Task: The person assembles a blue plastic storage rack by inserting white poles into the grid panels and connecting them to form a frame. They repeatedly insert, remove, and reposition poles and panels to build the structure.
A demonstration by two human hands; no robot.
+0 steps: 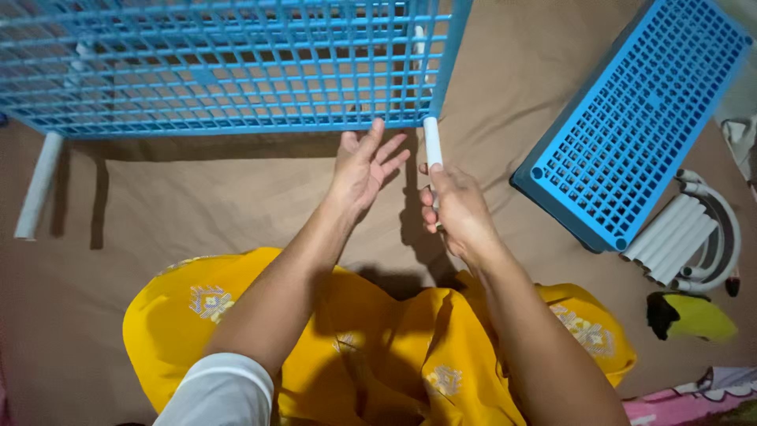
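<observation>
- The right hand (456, 207) was clenched round a white tube (432, 142) standing under the near corner of the blue grid shelf (213, 67).
- The left hand (364, 164) was released, fingers spread, touching the shelf's front edge beside that tube.
- Another tube (38, 185) already stood at the shelf's left corner, so that leg looked fitted; the held one seemed only partly seated.
- A second shelf (635, 118) lay on the brown floor (197, 205) to the right, a bundle of spare tubes (678, 241) just beside it, unassembled.
</observation>
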